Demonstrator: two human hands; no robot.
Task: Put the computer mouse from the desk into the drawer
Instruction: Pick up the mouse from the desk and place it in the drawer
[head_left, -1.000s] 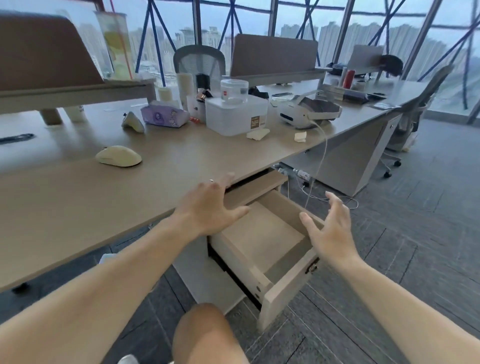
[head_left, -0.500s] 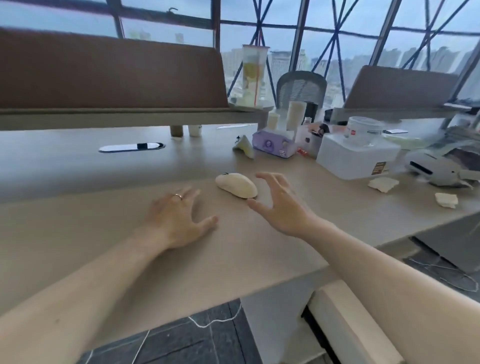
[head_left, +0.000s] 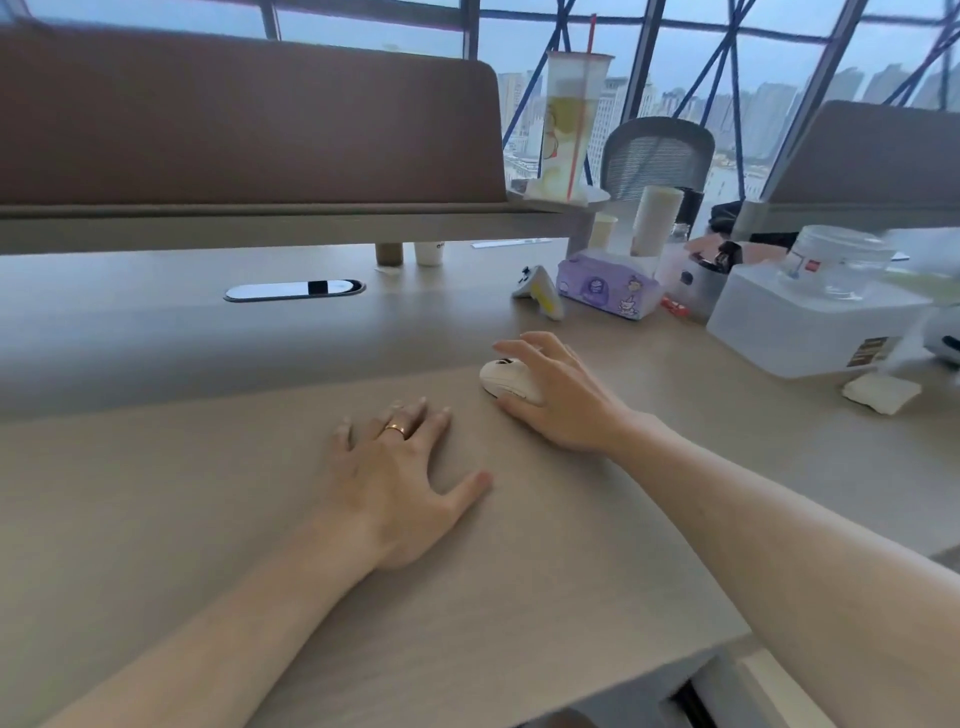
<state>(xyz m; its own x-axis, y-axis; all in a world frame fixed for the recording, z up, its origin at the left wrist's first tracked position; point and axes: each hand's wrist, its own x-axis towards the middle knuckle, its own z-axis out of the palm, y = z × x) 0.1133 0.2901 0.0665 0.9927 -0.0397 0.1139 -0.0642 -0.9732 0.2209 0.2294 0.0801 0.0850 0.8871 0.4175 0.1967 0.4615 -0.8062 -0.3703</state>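
Observation:
The cream-white computer mouse (head_left: 497, 379) lies on the beige desk (head_left: 208, 519), right of centre. My right hand (head_left: 558, 397) covers its right half, fingers curled over the top and thumb under its near side, gripping it while it rests on the desk. My left hand (head_left: 400, 478), wearing a gold ring, lies flat on the desk with fingers spread, just left of and nearer than the mouse. Only a corner of the drawer (head_left: 753, 691) shows below the desk edge at the bottom right.
Behind the mouse stand a purple tissue pack (head_left: 605, 288), a white game controller (head_left: 540, 291), a translucent storage box (head_left: 815, 322) with a jar on it, and a crumpled tissue (head_left: 880, 392). A brown divider panel (head_left: 234, 119) and shelf with a tall drink cup (head_left: 569, 124) rise behind.
My view swung from the open drawer up to the desk. My right hand reached forward and closed over the mouse. My left hand settled flat on the desk.

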